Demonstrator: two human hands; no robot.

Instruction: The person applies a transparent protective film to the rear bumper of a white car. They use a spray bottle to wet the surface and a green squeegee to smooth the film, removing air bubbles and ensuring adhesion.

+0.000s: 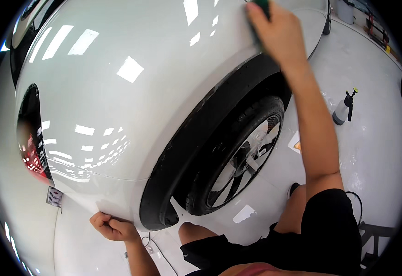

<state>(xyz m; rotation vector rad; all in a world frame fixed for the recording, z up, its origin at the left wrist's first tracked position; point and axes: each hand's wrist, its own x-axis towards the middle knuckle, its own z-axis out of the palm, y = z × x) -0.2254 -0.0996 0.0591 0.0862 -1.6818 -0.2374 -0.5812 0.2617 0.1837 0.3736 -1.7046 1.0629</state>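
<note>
A white car's rear corner (95, 87) fills much of the view, glossy with ceiling-light reflections. High on the body, above the wheel arch trim (196, 119), my right hand (281, 37) is closed on a dark green flat piece (261, 8); motion blur and the frame's edge hide its exact kind. My left hand (113, 226) is low at the bumper's bottom edge, its fingers curled tightly; whatever they pinch is hidden. Between my arms is the wheel (244, 163) with its black tyre. A thin line crosses the bumper (113, 176) above my left hand.
A pump spray bottle (343, 110) with a yellow-green top stands on the pale floor to the right. The red tail light (34, 154) is at the left. Behind my right elbow is a dark stand (375, 232). A thin cable (159, 257) lies near my left forearm.
</note>
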